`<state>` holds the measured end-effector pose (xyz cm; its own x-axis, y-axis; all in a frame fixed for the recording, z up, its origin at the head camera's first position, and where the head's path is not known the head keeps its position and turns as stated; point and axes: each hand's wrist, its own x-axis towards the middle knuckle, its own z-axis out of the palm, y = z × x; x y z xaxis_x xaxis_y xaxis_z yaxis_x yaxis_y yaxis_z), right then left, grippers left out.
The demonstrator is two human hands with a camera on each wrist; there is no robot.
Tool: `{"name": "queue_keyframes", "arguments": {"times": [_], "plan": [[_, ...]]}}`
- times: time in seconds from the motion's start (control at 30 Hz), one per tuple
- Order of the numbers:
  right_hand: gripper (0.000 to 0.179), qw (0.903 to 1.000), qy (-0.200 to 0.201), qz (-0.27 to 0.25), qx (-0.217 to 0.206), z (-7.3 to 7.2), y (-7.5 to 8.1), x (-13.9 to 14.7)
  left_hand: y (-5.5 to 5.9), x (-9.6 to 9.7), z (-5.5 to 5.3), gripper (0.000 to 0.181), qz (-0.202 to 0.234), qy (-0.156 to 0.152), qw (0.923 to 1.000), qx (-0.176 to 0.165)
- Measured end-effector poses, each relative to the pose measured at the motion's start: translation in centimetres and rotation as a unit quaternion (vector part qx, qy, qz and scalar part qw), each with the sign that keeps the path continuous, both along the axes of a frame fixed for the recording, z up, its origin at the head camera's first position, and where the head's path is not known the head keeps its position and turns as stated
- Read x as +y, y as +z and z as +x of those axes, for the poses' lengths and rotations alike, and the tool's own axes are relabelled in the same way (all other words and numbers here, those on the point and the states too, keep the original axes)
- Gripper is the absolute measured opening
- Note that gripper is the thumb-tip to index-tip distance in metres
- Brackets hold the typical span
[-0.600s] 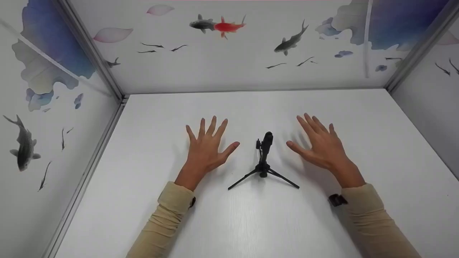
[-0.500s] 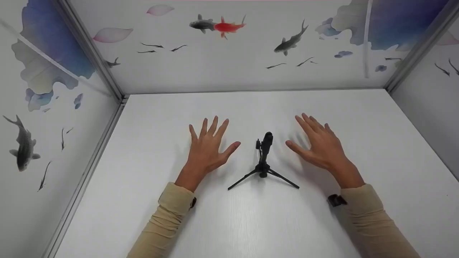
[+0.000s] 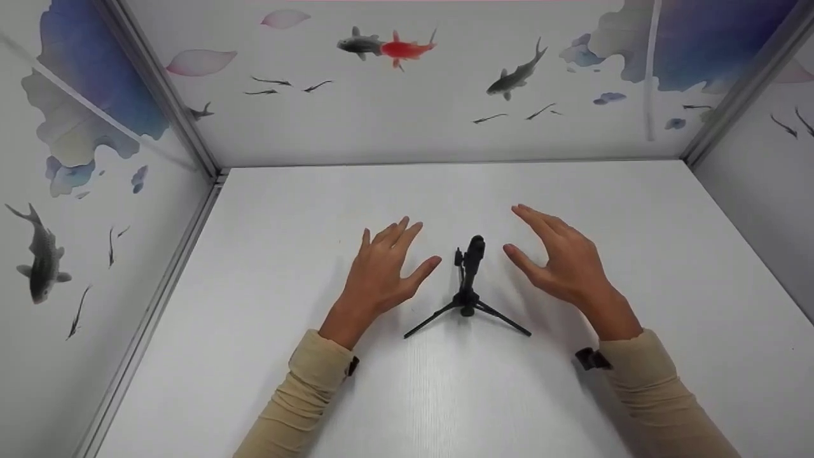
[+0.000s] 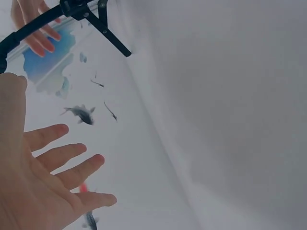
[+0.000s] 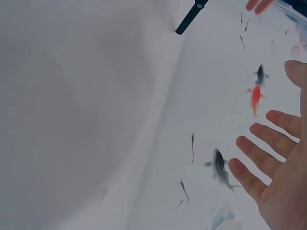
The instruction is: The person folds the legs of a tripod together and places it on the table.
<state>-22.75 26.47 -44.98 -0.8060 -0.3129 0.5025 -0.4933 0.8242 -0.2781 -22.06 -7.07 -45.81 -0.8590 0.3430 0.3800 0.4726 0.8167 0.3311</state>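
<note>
A small black tripod stand [image 3: 472, 259] with spread legs and a thick upright top stands on the white table, between the two hands. A thinner black piece rises beside its post. To its left, my left hand [image 3: 376, 272] hovers with fingers extended and thumb pointing towards the post. My right hand [image 3: 570, 262] mirrors it on the other side, fingers slightly bent and thumb out. Both hands hold nothing and stay apart from the stand. The left wrist view shows the stand's hub and legs [image 4: 115, 42] above the open palm; the right wrist view catches one leg tip [image 5: 190, 19].
The white tabletop [image 3: 432, 394] meets a back wall [image 3: 432, 127] printed with fish and petals. Side panels with metal frame strips [image 3: 159, 286] enclose it left and right. A black wrist device [image 3: 593, 359] sits by the right cuff.
Both hands have moved inward towards the tripod stand, the left one more. Their spread fingers have drawn closer together and turned inward. The stand has stayed in place.
</note>
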Motion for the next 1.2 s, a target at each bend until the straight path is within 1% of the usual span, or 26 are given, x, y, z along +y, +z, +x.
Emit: {"name": "queue_keyframes", "arguments": {"times": [0.17, 0.3, 0.43, 0.6, 0.77, 0.87, 1.03, 1.2], "plan": [[0.064, 0.9992, 0.025, -0.018, 0.024, 0.4, 0.1, -0.7, 0.2, 0.4, 0.5, 0.073, 0.007, -0.013, 0.9999, -0.006], [0.061, 0.9980, 0.041, -0.033, 0.034, 0.6, 0.2, -1.2, 0.3, 0.7, 0.9, 0.072, 0.008, -0.019, 0.9995, -0.022], [0.057, 0.9974, 0.047, -0.047, 0.028, 0.9, 0.4, -1.6, 0.3, 1.0, 1.2, 0.069, 0.008, -0.028, 0.9986, -0.044], [0.054, 0.9953, 0.059, -0.075, 0.013, 1.3, 0.7, -2.1, 0.4, 1.3, 1.6, 0.067, 0.024, -0.045, 0.9963, -0.070], [0.051, 0.9912, 0.085, -0.101, -0.006, 1.5, 1.0, -2.5, 0.6, 1.6, 2.0, 0.065, 0.038, -0.056, 0.9931, -0.096], [0.049, 0.9886, 0.104, -0.108, -0.010, 1.6, 1.1, -2.7, 0.5, 1.7, 2.1, 0.062, 0.039, -0.066, 0.9928, -0.092], [0.048, 0.9834, 0.140, -0.116, 0.000, 1.8, 1.3, -3.1, 0.1, 2.0, 2.1, 0.055, 0.033, -0.080, 0.9932, -0.078], [0.048, 0.9766, 0.176, -0.123, 0.001, 2.0, 1.6, -3.6, -0.3, 2.5, 2.2, 0.048, 0.038, -0.094, 0.9916, -0.081]]}}
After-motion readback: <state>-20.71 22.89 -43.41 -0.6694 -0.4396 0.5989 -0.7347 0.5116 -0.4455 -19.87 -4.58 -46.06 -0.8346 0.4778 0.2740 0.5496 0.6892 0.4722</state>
